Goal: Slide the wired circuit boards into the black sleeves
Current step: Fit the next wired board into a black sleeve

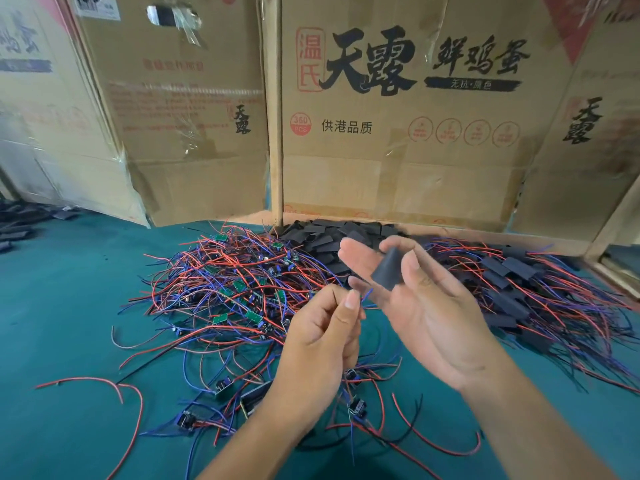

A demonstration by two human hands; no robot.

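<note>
My right hand [426, 306] holds a black sleeve [387, 270] between thumb and fingers, above the table's middle. Just left of it, my left hand [323, 336] is curled and pinches thin blue wires [366, 295] whose tips point at the sleeve's lower end; the board on those wires is hidden inside my hand. A tangled heap of wired circuit boards [239, 289] with red and blue leads lies behind my left hand. Loose black sleeves [332, 237] are piled against the cardboard at the back. Sleeved boards [512, 282] with trailing wires lie on the right.
Green cloth [69, 306] covers the table. Cardboard boxes [398, 133] form a wall along the back. More black sleeves [20, 220] lie at the far left edge. Several loose wired boards [221, 393] lie near the front under my left forearm.
</note>
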